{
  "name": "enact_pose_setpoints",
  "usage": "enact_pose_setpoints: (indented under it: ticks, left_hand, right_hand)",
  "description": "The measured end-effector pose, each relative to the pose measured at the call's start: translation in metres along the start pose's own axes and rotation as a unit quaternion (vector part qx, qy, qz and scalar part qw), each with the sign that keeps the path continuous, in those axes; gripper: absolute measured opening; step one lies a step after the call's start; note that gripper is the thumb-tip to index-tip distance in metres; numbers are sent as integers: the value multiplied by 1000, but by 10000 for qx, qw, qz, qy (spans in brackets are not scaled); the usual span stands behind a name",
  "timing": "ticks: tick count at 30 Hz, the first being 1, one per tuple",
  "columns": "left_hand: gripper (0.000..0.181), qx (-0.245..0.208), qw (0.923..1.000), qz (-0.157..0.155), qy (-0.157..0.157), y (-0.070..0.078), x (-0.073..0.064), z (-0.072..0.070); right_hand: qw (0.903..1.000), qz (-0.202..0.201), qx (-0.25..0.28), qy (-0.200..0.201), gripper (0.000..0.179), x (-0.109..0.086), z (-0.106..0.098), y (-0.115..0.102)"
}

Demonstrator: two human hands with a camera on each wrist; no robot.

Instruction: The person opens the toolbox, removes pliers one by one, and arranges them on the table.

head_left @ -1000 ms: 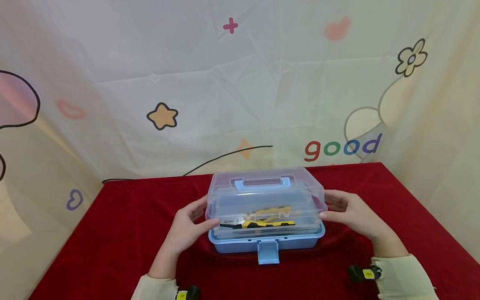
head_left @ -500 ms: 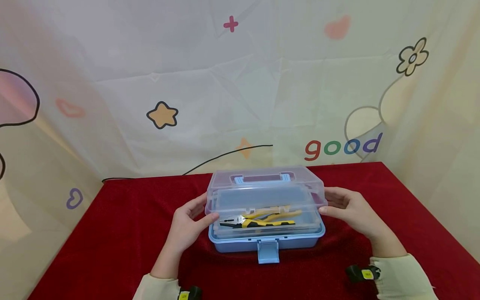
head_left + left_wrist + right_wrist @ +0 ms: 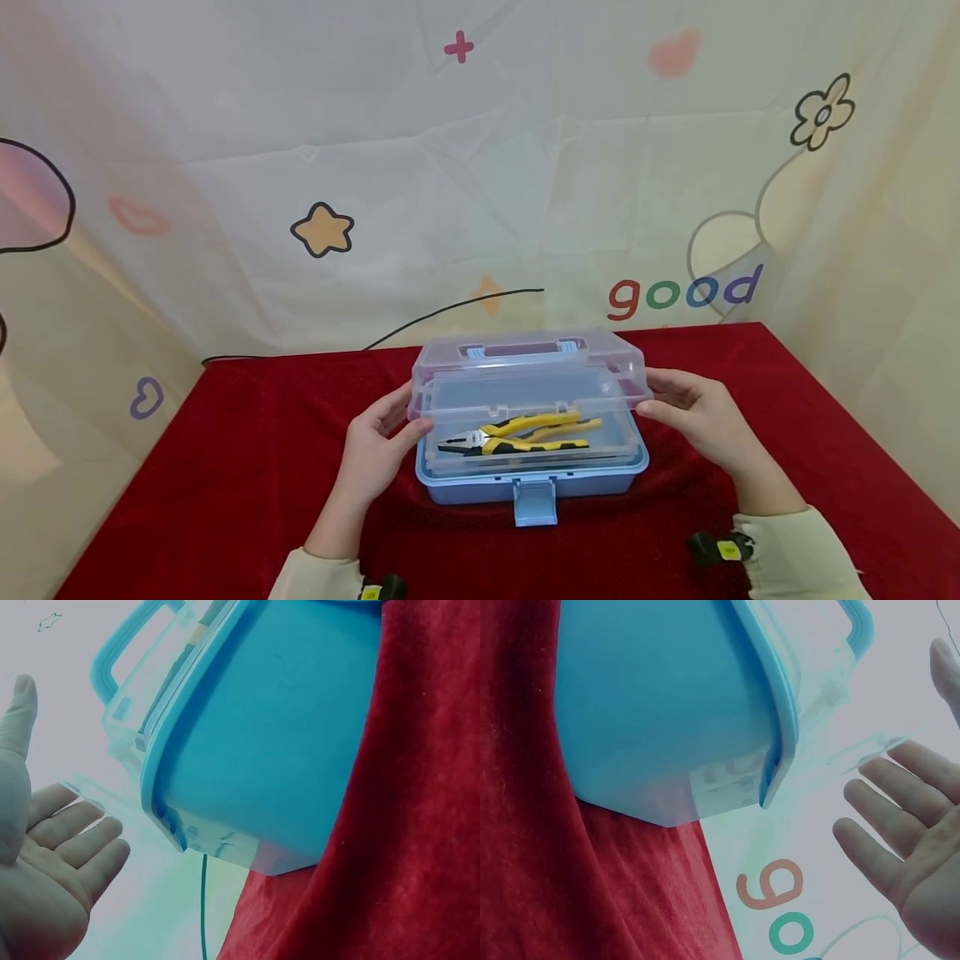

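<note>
A toolbox with a light-blue base (image 3: 480, 492) sits on red cloth. Its clear lid (image 3: 517, 403) is raised at the front and tilted back. Below the lid's front edge, pliers (image 3: 540, 447) with yellow and black handles lie in the clear tray (image 3: 618, 429). My left hand (image 3: 375, 450) is at the lid's left end, fingertips right at its edge, thumb near the front corner. At the right end my right hand (image 3: 701, 425) touches the lid likewise. Both wrist views show the fingers of the left hand (image 3: 45, 877) and right hand (image 3: 930, 862) nearly straight, thumbs apart.
The front latch (image 3: 535, 504) hangs down over the red cloth (image 3: 247, 467). A light-blue carry handle (image 3: 120, 645) is on top of the lid. Behind the table hangs a pale printed curtain (image 3: 405, 183). A black wrist device (image 3: 716, 548) shows at each sleeve.
The lid's front edge has risen and tilted further back, with both hands moving up slightly alongside it. More of the pliers shows below the edge. The base has stayed in place.
</note>
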State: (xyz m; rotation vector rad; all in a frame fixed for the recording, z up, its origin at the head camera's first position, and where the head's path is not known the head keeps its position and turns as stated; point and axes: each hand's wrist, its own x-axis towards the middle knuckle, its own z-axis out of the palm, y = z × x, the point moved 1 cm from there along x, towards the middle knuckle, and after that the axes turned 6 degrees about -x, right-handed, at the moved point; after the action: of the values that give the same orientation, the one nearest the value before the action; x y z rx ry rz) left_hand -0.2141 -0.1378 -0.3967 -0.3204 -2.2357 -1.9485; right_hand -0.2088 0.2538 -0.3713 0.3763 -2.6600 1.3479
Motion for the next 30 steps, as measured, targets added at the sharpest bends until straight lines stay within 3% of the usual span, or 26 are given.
enact_pose_setpoints:
  ticks: [7, 11, 17, 22, 30]
  left_hand:
    - [58, -27, 9985, 439, -313, 1, -1, -1]
    - [54, -34, 9980, 611, -169, 1, -1, -1]
    - [50, -59, 9985, 357, 402, 5, -3, 2]
    - [50, -62, 9985, 225, 505, 9, 2, 4]
    - [47, 179, 9982, 6, 576, 11, 11, 5]
  right_hand:
    - [9993, -213, -192, 244, 46, 1, 3, -4]
    - [9979, -329, -309, 473, 41, 3, 7, -5]
    - [9961, -322, -335, 752, 34, 5, 12, -3]
    - [9941, -283, -535, 898, 32, 8, 9, -5]
    - [9933, -111, -857, 773, 35, 14, 1, -9]
